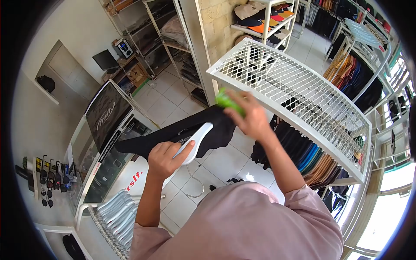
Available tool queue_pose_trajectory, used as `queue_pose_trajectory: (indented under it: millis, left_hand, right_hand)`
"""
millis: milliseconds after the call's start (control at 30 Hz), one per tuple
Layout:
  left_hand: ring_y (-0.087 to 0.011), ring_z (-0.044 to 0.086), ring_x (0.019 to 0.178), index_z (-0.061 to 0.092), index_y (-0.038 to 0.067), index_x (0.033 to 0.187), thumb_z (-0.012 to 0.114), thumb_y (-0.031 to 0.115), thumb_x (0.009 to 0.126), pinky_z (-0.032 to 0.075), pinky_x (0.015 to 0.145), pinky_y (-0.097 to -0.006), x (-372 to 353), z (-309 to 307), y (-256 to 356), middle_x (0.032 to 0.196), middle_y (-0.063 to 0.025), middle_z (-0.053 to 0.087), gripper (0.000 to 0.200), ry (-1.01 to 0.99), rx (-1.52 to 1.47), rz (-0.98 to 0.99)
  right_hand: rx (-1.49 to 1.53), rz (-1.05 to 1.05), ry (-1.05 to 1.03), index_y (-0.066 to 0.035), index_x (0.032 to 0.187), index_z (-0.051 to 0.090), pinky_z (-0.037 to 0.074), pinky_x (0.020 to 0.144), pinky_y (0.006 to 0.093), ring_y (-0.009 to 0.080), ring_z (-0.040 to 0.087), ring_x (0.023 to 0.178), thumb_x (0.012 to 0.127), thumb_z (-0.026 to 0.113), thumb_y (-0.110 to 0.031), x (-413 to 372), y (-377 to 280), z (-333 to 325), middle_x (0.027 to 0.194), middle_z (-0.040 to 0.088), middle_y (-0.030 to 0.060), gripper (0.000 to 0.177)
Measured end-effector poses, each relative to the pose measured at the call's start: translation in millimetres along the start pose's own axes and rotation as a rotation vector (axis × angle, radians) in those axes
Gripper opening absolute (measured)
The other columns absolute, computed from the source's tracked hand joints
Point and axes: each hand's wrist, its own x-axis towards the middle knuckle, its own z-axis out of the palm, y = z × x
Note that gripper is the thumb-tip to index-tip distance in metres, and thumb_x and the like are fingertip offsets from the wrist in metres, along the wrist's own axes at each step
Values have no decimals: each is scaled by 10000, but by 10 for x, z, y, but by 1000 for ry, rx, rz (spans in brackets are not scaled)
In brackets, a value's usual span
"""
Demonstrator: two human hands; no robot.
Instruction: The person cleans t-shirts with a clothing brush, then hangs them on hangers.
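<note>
My left hand (167, 158) grips the handle of a white handheld steamer (198, 138), whose head rests against a black garment (182, 130). My right hand (250, 118) holds up the top of that garment together with a bright green object (226, 101), possibly a hanger. The garment hangs stretched out to the left between the two hands. A thin cord (197, 184) runs down from the steamer toward the tiled floor.
A white wire-mesh shelf (303, 86) stands just behind my right hand, with hung clothes (303, 156) under it. White hangers (119, 214) sit on a rail at lower left, next to a sunglasses display (47, 177). Caps fill a shelf (264, 19) at the back.
</note>
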Motion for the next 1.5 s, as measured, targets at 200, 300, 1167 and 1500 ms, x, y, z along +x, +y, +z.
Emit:
queue_pose_trajectory:
  millis: [200, 300, 1167, 1500]
  left_hand:
    - [-192, 604, 722, 798, 174, 1231, 822, 98, 689, 505, 614, -323, -6, 14, 70, 858, -19, 560, 547, -22, -20, 2]
    - [-190, 601, 712, 799, 170, 1228, 824, 96, 691, 504, 609, -324, 95, 48, 81, 857, -20, 560, 542, -20, -15, 43]
    - [-181, 570, 674, 793, 166, 1234, 808, 126, 721, 464, 566, -319, 139, 33, 48, 833, -14, 560, 515, -30, -121, -27]
    - [-260, 650, 681, 808, 91, 1048, 840, 38, 620, 516, 614, -350, 165, -121, -77, 793, -66, 670, 432, -164, -526, -314]
  right_hand:
    - [-30, 64, 79, -162, 1374, 713, 609, 783, 457, 377, 739, 897, 913, 808, -339, 65, 56, -229, 1162, 697, 207, 503]
    - [80, -136, -107, -174, 1366, 723, 597, 789, 446, 367, 734, 895, 879, 843, -335, -10, -542, -277, 1149, 717, 182, 527]
    - [127, 1, 0, -119, 1361, 676, 577, 847, 478, 409, 699, 1014, 927, 802, -294, -235, -400, -332, 1193, 674, 211, 485]
    - [204, 259, -35, -40, 1458, 568, 502, 1030, 447, 414, 639, 1203, 958, 699, -248, -441, 496, -303, 1291, 643, 272, 557]
